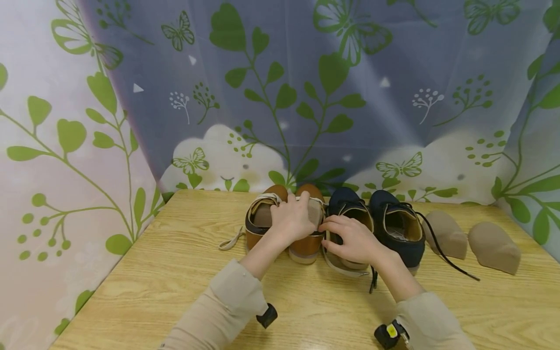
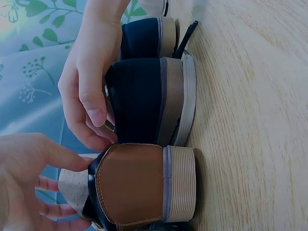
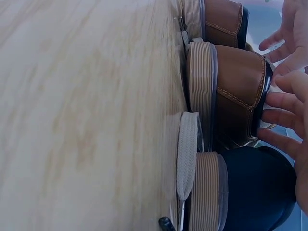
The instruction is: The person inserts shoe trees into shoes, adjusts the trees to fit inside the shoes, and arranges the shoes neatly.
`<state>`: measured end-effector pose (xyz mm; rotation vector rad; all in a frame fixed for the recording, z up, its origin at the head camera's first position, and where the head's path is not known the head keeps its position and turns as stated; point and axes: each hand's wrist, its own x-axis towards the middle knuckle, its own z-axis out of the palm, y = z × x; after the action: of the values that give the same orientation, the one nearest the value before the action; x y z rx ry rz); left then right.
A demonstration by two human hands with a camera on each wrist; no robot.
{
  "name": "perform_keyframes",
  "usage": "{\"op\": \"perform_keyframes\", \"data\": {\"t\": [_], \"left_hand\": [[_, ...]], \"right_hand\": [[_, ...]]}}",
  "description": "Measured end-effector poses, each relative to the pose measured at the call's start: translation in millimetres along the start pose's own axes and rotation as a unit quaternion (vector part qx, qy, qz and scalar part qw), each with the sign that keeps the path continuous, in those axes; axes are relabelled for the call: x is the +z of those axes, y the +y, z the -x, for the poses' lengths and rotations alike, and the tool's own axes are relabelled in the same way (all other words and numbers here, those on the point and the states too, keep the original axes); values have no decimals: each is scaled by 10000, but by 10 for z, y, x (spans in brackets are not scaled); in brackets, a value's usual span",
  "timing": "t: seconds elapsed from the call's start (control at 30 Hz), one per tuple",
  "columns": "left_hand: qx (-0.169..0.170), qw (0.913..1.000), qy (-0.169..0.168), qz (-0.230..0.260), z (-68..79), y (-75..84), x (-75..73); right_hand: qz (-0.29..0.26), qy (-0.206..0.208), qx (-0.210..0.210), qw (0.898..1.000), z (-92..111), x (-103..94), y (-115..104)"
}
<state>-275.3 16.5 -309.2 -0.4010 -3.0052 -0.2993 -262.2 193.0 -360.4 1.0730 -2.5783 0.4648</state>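
Note:
My left hand (image 1: pixel 294 218) reaches over the right-hand brown shoe (image 1: pixel 305 247), fingers spread. In the left wrist view, its thumb and fingers lie either side of a pale piece (image 2: pixel 72 187) standing up from that shoe's opening. My right hand (image 1: pixel 352 238) is over the left navy shoe (image 1: pixel 345 199), its fingers loosely bent and fingertips right at the brown shoe's dark collar (image 3: pixel 262 96). The other brown shoe (image 1: pixel 255 238) stands to the left, partly behind my left forearm. On the right stands the second navy shoe (image 1: pixel 411 250). All heels face me.
Two tan rounded shoe inserts (image 1: pixel 493 247) lie right of the shoes on the wooden table (image 1: pixel 144 287). A black lace (image 1: pixel 450 262) trails toward them. Pale flat laces (image 1: pixel 232 240) lie beside the brown shoes. A patterned cloth (image 1: pixel 297 29) hangs behind the table.

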Motion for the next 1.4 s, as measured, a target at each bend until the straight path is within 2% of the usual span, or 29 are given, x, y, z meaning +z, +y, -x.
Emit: {"op": "perform_keyframes", "data": {"t": [0.33, 0.5, 0.6, 0.67, 0.8, 0.9, 1.07, 1.4], "left_hand": [[-185, 9993, -329, 31, -39, 35, -20], [-219, 9990, -383, 10, -54, 43, -28], [6, 9995, -324, -65, -41, 33, -35], [345, 9989, -218, -225, -30, 16, -39], [1124, 9912, 46, -701, -16, -18, -62], [1395, 9862, 77, -888, -25, -23, -85], [1368, 9867, -18, -882, -48, -15, -97], [1266, 9869, 140, -993, -16, 1, -32]], "right_hand": [[-3, 51, -54, 10000, 0, 7, 13], [40, 108, -75, 9999, -3, 8, 24], [45, 90, -34, 9999, 2, 9, 23], [30, 57, -22, 10000, 7, 7, 18], [20, 54, -60, 10000, 14, -2, 3], [26, 108, -62, 9999, 19, -6, 5], [36, 88, -29, 10000, 6, -17, 13], [45, -37, -16, 10000, -1, -8, 0]]}}
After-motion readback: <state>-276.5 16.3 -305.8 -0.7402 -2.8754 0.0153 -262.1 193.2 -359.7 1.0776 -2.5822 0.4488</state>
